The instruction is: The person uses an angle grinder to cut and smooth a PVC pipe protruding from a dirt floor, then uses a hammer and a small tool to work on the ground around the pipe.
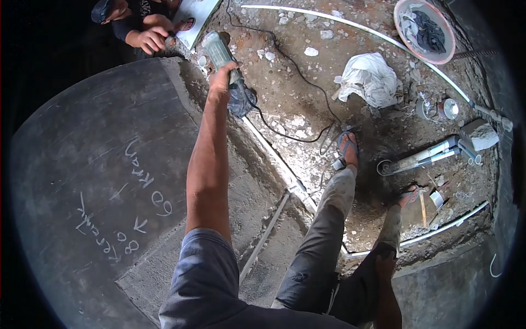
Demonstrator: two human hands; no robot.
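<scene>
My left arm reaches far forward, and my left hand (221, 78) is closed around a corded power tool (217, 50) with a greyish-green casing. A black cord (268, 125) runs from its near end across the dirt. Below the tool lies a crumpled dark plastic bag (236, 105), touching or just under it. My right hand (386, 265) rests in shadow at my right knee, its fingers too dark to make out. White pipe (268, 148) lies in a channel along the wall's foot, between the tool and my legs.
Another person's hand (150, 41) shows at the upper left. A bucket (448, 49) with dark plastic, a white sack (372, 82), grey pipes (422, 156), a concrete block (480, 135) and a hammer (422, 207) lie on rubble-strewn ground. A dark wall (98, 153) bears chalk marks.
</scene>
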